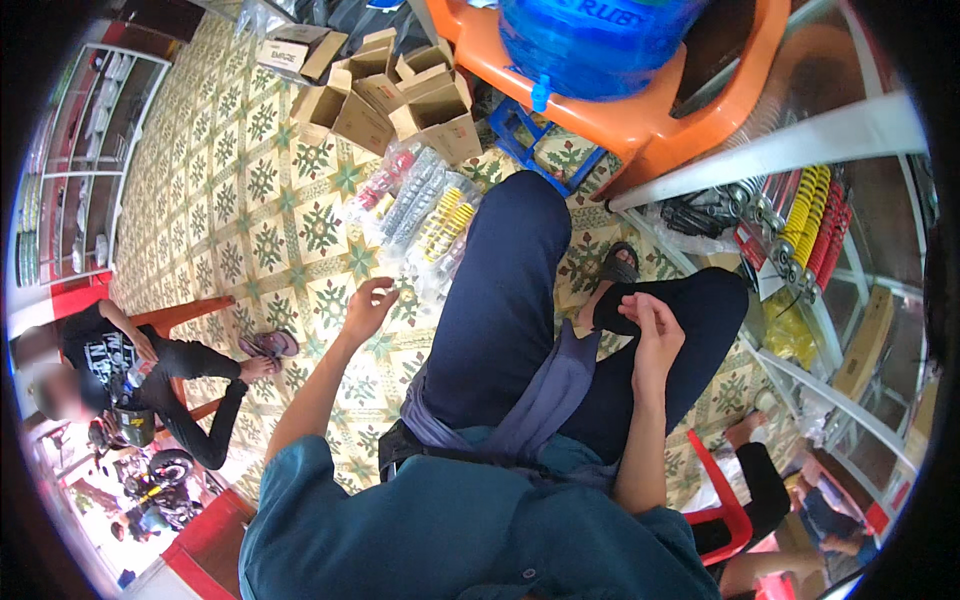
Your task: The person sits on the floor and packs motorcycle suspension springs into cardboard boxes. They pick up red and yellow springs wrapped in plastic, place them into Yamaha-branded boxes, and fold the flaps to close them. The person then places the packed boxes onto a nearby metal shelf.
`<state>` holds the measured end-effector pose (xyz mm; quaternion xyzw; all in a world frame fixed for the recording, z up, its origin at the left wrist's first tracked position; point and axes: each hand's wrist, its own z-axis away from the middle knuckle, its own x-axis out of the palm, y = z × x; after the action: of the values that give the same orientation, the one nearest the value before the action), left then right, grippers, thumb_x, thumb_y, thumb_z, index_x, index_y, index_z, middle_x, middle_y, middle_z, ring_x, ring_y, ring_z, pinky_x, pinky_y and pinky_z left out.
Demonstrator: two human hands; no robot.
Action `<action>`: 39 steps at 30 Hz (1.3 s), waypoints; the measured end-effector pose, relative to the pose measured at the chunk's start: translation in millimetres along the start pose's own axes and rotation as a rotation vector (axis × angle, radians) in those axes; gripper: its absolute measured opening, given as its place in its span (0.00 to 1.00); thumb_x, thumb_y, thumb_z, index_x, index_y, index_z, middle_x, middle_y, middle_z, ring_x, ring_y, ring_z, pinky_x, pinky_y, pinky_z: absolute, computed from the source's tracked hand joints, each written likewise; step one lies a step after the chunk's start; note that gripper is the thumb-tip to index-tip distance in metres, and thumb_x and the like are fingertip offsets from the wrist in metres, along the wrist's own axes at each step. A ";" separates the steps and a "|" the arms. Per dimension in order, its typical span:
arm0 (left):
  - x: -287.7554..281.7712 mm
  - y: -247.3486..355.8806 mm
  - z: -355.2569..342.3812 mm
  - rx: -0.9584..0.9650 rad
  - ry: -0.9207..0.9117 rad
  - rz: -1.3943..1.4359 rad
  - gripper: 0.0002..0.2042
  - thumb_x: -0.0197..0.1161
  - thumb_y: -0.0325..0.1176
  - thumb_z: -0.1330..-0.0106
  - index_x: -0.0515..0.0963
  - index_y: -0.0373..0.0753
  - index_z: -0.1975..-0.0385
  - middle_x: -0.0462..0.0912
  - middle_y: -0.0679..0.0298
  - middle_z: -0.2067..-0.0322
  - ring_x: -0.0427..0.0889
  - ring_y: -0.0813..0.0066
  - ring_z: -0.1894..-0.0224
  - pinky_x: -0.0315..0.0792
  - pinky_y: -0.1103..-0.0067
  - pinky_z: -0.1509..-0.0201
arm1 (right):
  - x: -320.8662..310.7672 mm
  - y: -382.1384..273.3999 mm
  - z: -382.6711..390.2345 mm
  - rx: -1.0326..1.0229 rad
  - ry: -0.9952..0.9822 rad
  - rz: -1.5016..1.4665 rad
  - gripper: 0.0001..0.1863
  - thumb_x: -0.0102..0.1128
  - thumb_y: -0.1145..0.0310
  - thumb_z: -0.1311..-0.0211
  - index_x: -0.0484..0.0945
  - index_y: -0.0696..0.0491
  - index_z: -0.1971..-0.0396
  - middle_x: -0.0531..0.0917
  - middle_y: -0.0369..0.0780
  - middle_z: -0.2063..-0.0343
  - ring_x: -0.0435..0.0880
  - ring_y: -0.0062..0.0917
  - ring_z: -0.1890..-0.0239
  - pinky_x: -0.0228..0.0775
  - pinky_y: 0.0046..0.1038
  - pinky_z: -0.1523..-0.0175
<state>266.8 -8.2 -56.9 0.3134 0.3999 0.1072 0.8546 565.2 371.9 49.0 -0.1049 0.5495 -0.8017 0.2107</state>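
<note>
My left hand [369,308] hovers over the tiled floor to the left of my knee, its fingers loosely curved with nothing visible in them. Above my right thigh is my right hand [655,335], fingers mostly stretched out and no object showing in it. Several coil-spring shock absorbers in clear plastic wrap [412,210] lie on the floor ahead of my left hand, in red, grey and yellow. A lilac cloth [545,385] drapes over my lap between the two hands.
Opened cardboard boxes [385,95] stand beyond the wrapped parts. An orange plastic chair [690,140] bears a blue water jug [600,45], near a blue plastic frame [550,150]. More shock absorbers [805,225] fill a white-framed rack on the right. A seated person [150,365] is at left.
</note>
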 end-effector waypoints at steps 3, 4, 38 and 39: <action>-13.9 29.1 -28.2 0.058 0.035 0.052 0.20 0.68 0.38 0.30 0.78 0.32 0.44 0.85 0.55 0.49 0.86 0.65 0.51 0.80 0.72 0.48 | 5.7 4.0 -2.7 -0.005 -0.020 0.045 0.13 0.61 0.69 0.26 0.84 0.64 0.54 0.89 0.45 0.61 0.88 0.27 0.59 0.79 0.28 0.49; -16.4 29.4 -40.7 0.101 0.066 0.059 0.21 0.68 0.37 0.31 0.78 0.31 0.43 0.85 0.53 0.48 0.87 0.64 0.52 0.81 0.71 0.49 | 9.5 3.7 -4.0 -0.010 -0.024 0.068 0.13 0.61 0.69 0.26 0.83 0.64 0.54 0.89 0.45 0.61 0.88 0.27 0.59 0.79 0.28 0.50; 7.2 139.4 -276.6 0.576 0.479 -0.796 0.13 0.69 0.44 0.36 0.85 0.43 0.59 0.85 0.63 0.52 0.76 0.53 0.42 0.73 0.59 0.38 | 10.6 10.3 -3.0 -0.032 -0.080 0.301 0.11 0.59 0.71 0.25 0.83 0.63 0.54 0.89 0.44 0.60 0.88 0.25 0.57 0.79 0.26 0.48; 1.1 148.8 -269.4 0.638 0.508 -0.773 0.13 0.69 0.43 0.37 0.85 0.43 0.59 0.85 0.63 0.54 0.77 0.54 0.43 0.73 0.60 0.38 | 8.8 8.0 -2.6 -0.035 -0.081 0.291 0.11 0.59 0.71 0.25 0.83 0.63 0.55 0.89 0.44 0.60 0.88 0.25 0.57 0.79 0.26 0.48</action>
<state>75.4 229.6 -95.4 0.3513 0.6915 -0.2682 0.5714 558.0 367.6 40.1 -0.0602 0.5639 -0.7480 0.3449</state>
